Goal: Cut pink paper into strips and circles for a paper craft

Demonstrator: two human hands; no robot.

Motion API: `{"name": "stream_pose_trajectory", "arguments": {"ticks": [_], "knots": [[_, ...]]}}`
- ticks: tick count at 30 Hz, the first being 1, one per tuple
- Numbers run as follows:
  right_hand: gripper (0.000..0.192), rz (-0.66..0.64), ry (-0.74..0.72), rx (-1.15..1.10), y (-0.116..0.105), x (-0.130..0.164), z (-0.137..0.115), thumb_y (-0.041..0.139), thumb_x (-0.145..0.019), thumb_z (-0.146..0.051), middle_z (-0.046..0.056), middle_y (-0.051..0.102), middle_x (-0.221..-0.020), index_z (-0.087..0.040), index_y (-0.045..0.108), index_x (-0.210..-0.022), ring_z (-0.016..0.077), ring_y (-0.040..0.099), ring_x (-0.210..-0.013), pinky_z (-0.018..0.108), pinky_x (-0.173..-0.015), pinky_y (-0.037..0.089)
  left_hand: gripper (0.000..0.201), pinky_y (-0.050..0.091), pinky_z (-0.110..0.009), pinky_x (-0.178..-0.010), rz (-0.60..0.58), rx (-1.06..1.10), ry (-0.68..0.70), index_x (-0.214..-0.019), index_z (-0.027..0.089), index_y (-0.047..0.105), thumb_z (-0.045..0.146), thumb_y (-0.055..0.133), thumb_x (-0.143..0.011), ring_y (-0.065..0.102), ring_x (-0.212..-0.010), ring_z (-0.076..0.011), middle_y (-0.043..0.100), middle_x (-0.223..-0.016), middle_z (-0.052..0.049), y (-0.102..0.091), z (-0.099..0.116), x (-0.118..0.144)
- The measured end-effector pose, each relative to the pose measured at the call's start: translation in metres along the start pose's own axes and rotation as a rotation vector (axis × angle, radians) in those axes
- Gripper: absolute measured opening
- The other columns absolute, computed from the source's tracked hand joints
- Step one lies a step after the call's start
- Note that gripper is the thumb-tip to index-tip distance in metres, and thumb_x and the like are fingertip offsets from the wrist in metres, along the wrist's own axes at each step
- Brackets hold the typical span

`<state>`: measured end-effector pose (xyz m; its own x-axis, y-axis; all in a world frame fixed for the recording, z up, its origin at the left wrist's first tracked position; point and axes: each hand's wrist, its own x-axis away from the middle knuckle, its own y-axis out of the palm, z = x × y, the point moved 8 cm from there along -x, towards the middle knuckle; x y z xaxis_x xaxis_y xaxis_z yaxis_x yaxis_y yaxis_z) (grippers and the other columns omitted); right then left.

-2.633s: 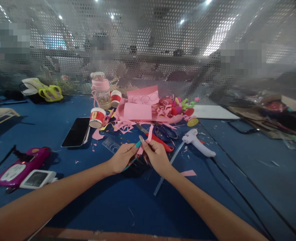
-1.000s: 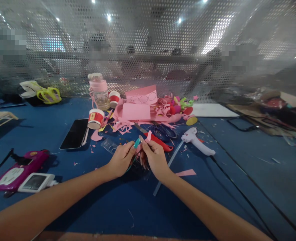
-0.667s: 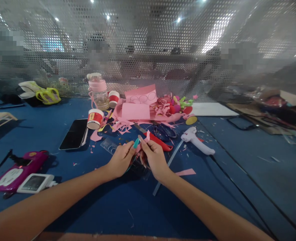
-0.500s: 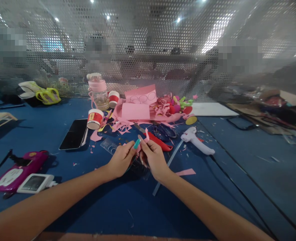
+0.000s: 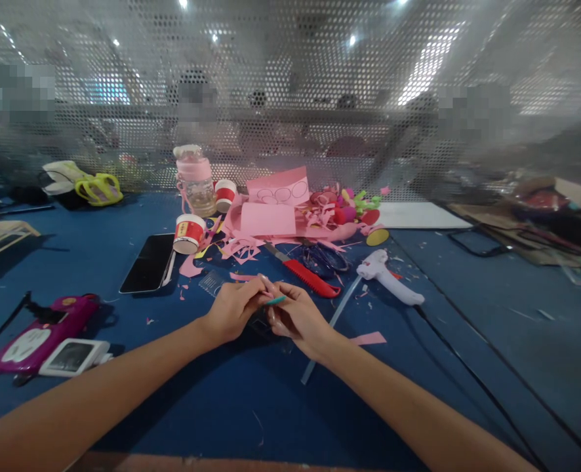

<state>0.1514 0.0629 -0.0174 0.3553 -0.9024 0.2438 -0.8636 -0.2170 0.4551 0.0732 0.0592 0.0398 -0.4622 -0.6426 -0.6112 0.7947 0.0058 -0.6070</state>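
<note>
My left hand (image 5: 232,309) and my right hand (image 5: 296,318) meet low over the blue table (image 5: 251,400). A thin teal stick (image 5: 275,301) lies almost level between them. My left fingers pinch its shaft, and my right fingers curl round its tip. The pink paper strip I held before is hidden inside my fingers. A clear ruler (image 5: 210,282) lies under and just left of my left hand. A red utility knife (image 5: 304,275) lies just beyond my hands.
Dark scissors (image 5: 326,258), a white glue gun (image 5: 387,279) with its cable, a phone (image 5: 149,263), two paper cups (image 5: 187,233), a pink bottle (image 5: 195,179) and a pile of pink paper (image 5: 275,211) fill the middle. A pink device (image 5: 33,332) lies at left. A perforated screen (image 5: 290,98) closes the back.
Both hands have dropped toward the table. The teal stick has tipped from upright to nearly level, and the pink strip that stuck up from my right fingers no longer shows.
</note>
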Motion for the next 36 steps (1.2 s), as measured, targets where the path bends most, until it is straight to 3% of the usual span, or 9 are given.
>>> {"name": "stream_pose_trajectory", "arguments": {"ticks": [7,13,16,19,24,36], "knots": [[0.036,-0.235,0.093,-0.018,0.021,0.005,-0.002,0.067,-0.069,-0.043,-0.008,0.042,-0.032,-0.017,0.046,-0.056,0.001,0.021,-0.027,0.017,-0.03,0.01,0.039,0.032,-0.018,-0.044,0.143,-0.134,-0.007,-0.061,0.017,0.047,0.045,0.043,-0.087,0.044,-0.042,-0.0081,0.05,-0.048,0.003,-0.012,-0.005,0.001],[0.038,-0.007,-0.158,0.024,0.002,0.003,-0.015,0.071,-0.066,-0.042,-0.01,0.042,-0.037,-0.019,0.042,-0.056,0.0015,0.027,-0.028,0.016,-0.029,0.015,0.032,0.031,-0.019,-0.046,-0.026,0.089,-0.187,-0.069,0.015,0.05,0.038,0.039,-0.089,0.041,-0.045,-0.0078,0.046,-0.053,0.005,0.005,-0.008,0.001],[0.038,0.049,-0.24,0.051,-0.001,0.005,-0.017,0.07,-0.064,-0.047,-0.01,0.043,-0.036,-0.019,0.044,-0.058,0.0023,0.03,-0.027,0.016,-0.029,0.017,0.035,0.029,-0.02,-0.045,-0.007,0.213,-0.372,-0.066,0.016,0.046,0.039,0.035,-0.09,0.036,-0.044,-0.0075,0.039,-0.049,0.006,0.011,-0.012,0.005],[0.038,0.097,-0.223,0.054,-0.005,0.003,-0.013,0.068,-0.065,-0.051,-0.009,0.044,-0.036,-0.02,0.048,-0.061,0.0034,0.032,-0.027,0.017,-0.029,0.016,0.035,0.027,-0.02,-0.043,0.018,0.303,-0.479,-0.067,0.017,0.044,0.04,0.034,-0.091,0.034,-0.043,-0.0071,0.037,-0.049,0.007,0.016,-0.016,0.008],[0.041,0.143,-0.159,0.011,-0.008,0.0,-0.011,0.062,-0.067,-0.056,-0.007,0.046,-0.037,-0.019,0.049,-0.056,0.0052,0.035,-0.028,0.019,-0.03,0.019,0.036,0.026,-0.02,-0.043,0.007,0.365,-0.492,-0.065,0.017,0.043,0.042,0.036,-0.09,0.034,-0.043,-0.0069,0.037,-0.048,0.007,0.021,-0.021,0.009],[0.045,0.078,-0.031,-0.025,-0.003,0.002,-0.006,0.068,-0.062,-0.053,-0.011,0.037,-0.031,-0.018,0.043,-0.051,0.0005,0.018,-0.025,0.017,-0.031,0.011,0.036,0.024,-0.02,-0.041,-0.044,0.465,-0.534,-0.06,0.017,0.039,0.041,0.039,-0.088,0.031,-0.042,-0.006,0.035,-0.046,0.007,0.03,-0.025,0.011]]}}
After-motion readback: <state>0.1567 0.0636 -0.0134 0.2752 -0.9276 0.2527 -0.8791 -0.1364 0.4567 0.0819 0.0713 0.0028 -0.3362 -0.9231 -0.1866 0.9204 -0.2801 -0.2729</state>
